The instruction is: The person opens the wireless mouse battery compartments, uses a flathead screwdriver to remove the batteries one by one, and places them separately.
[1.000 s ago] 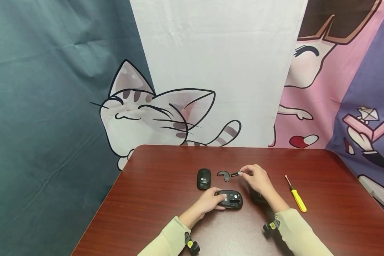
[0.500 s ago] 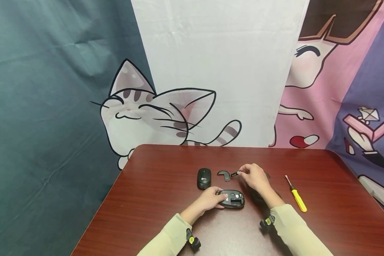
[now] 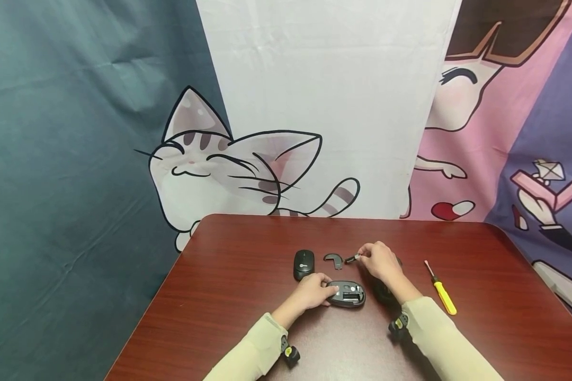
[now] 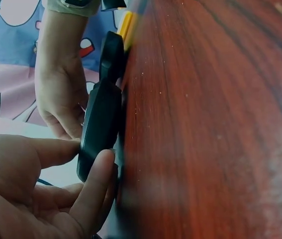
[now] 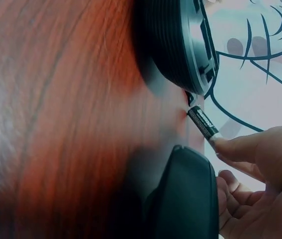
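My left hand (image 3: 310,292) grips the left end of a black computer mouse (image 3: 347,295), thumb on top and fingers beneath. The mouse lies underside up, its battery slot uncovered. Beyond it, between the thumb and fingertips of my right hand (image 3: 380,263), one end of a small dark battery (image 3: 351,259) is pinched. The right wrist view shows that battery (image 5: 204,123) slanting, its lower end close to the table; whether it touches cannot be made out. Just left of it lies a hook-shaped black battery cover (image 3: 334,260). Another black mouse (image 3: 383,293) is partly hidden under my right forearm.
Behind my left hand, a black mouse (image 3: 304,264) rests top side up. To the right of my right arm lies a yellow-handled screwdriver (image 3: 444,298). The reddish-brown table (image 3: 209,296) meets a printed cloth backdrop (image 3: 314,106) at its far edge.
My left hand has shifted the held mouse slightly to the right and away, and its underside is tilted a little differently. My right hand stays almost in place with the battery.
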A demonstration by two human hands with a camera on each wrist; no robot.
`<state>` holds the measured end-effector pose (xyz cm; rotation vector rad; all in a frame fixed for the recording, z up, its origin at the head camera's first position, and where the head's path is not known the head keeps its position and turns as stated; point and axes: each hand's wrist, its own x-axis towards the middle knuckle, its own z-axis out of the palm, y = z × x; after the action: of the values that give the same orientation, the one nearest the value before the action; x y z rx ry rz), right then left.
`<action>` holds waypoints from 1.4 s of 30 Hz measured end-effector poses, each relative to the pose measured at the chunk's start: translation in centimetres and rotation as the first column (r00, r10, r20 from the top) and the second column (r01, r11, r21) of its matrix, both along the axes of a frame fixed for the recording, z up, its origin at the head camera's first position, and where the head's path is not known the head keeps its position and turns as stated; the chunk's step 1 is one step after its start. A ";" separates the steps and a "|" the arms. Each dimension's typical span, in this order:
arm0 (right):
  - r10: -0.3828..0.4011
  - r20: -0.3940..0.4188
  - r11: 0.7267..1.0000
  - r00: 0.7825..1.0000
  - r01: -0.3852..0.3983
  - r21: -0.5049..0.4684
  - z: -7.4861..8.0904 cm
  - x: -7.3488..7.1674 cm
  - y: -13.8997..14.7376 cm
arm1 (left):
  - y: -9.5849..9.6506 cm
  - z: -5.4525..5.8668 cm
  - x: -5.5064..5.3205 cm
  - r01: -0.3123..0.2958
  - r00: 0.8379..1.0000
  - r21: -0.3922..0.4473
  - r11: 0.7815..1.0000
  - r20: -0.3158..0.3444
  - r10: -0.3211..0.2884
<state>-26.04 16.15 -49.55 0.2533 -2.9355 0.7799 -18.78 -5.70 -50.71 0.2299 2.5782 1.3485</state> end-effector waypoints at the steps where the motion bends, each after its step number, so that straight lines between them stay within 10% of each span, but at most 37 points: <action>1: 0.004 0.009 1.000 1.000 -0.004 0.013 0.0 -0.1 0.0 | 0.0 0.0 -0.1 0.004 1.000 -0.022 1.000 -0.012 -0.005; 15: 0.021 0.131 0.990 0.991 -0.039 0.134 0.0 -0.4 -0.5 | 0.1 0.0 -0.6 0.012 0.996 -0.179 0.984 -0.084 -0.027; 25: 0.003 0.146 0.981 0.989 -0.031 0.192 0.1 -0.8 -0.7 | 0.4 0.2 -0.4 -0.032 0.964 -0.422 0.906 -0.253 -0.084; 42: 0.059 0.096 0.985 0.994 -0.074 0.157 2.1 0.2 -1.6 | -1.1 2.9 0.0 -0.113 0.942 -0.445 0.889 -0.331 -0.046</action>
<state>-25.82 14.51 -47.48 0.3385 -3.0945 0.5778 -18.82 -6.84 -47.79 0.3555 3.1041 0.7099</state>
